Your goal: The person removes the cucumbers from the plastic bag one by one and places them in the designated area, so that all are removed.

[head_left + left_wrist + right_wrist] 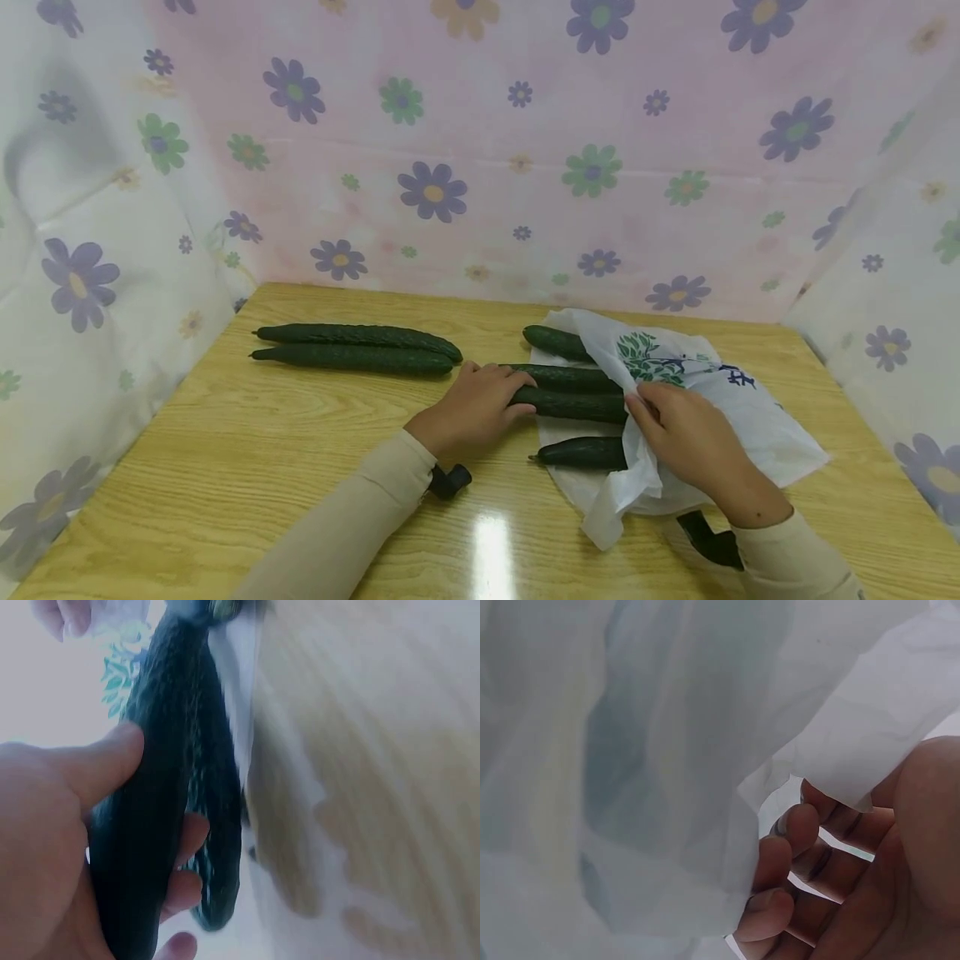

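Observation:
My left hand (pixel 483 407) grips the end of a dark green cucumber (pixel 573 405), thumb on one side and fingers on the other, as the left wrist view shows. The cucumber's far end lies inside a white plastic bag (pixel 757 437) with green leaf print. A second cucumber (pixel 215 862) lies right beside the held one. Pinched between the thumb and fingers of my right hand (pixel 693 437) is the bag's upper edge, lifted at its mouth. In the right wrist view, bag plastic (pixel 667 795) covers much of the picture.
Two more cucumbers, one bumpy (pixel 360 335) and one smoother (pixel 352 359), lie side by side on the wooden table (pixel 247 467) at left. At the bag's mouth, one cucumber (pixel 555 342) pokes out behind and another (pixel 581 452) in front. Flowered cloth (pixel 495 125) hangs around the table.

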Available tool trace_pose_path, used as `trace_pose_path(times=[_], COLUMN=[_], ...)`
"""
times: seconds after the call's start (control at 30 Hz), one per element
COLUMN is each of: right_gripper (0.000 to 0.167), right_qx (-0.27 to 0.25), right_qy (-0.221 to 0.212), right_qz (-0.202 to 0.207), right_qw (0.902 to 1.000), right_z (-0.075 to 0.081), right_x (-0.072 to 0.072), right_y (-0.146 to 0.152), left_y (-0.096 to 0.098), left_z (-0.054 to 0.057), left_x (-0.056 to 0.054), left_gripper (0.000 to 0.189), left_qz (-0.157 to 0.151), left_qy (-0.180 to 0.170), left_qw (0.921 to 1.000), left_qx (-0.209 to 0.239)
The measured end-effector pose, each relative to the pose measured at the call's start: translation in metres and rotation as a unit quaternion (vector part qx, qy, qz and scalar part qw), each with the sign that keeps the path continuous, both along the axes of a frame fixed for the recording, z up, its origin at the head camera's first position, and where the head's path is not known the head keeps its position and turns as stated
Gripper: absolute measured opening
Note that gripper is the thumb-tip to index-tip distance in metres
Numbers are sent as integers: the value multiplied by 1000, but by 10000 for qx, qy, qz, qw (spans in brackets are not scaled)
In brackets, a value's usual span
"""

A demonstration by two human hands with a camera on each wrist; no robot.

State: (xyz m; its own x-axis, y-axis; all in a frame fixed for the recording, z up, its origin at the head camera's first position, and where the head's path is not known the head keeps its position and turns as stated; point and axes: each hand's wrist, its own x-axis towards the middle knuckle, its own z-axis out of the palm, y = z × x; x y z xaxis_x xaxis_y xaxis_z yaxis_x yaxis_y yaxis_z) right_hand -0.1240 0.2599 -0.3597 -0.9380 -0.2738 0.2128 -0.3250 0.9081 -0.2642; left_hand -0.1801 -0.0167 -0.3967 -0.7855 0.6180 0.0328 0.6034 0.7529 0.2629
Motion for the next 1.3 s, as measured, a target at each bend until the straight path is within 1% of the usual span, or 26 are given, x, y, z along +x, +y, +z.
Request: trace_pose_path(times=[0.2,0.33,0.5,0.7,0.8,0.97,1.17,1.3], right_gripper=[36,37,37,37,36,36,38,37], right_qx=[-64,-67,-119,-178,-167,-139,-113,-94], right_qy=[-6,92,78,-57,-51,-55,-51,-30], right_qz=[30,19,29,-8,-21,-17,-41,-37], right_qw=[10000,9999,9999,9998,9998,9999,9999,9999], right_z=[2,3,5,6,7,6,7,6], right_x=[1,1,2,3,3,1,2,2], right_y=[0,1,2,1,3,2,2,1], left_y=[-11,-17,-26,-35,-37,-48,-63,-75], left_z=[3,7,13,15,16,17,25,28], left_x=[-6,-12,-16,-16,-14,-13,-10,-9], left_gripper=[45,46,47,47,48,47,45,44], left_qz=[-120,-150,-34,82,71,60,44,58], left_qy=[-342,-438,-577,-766,-731,-589,-478,-438], left_qw=[9993,9989,9983,9970,9973,9982,9988,9990], left_qx=[96,85,-5,90,98,100,131,108])
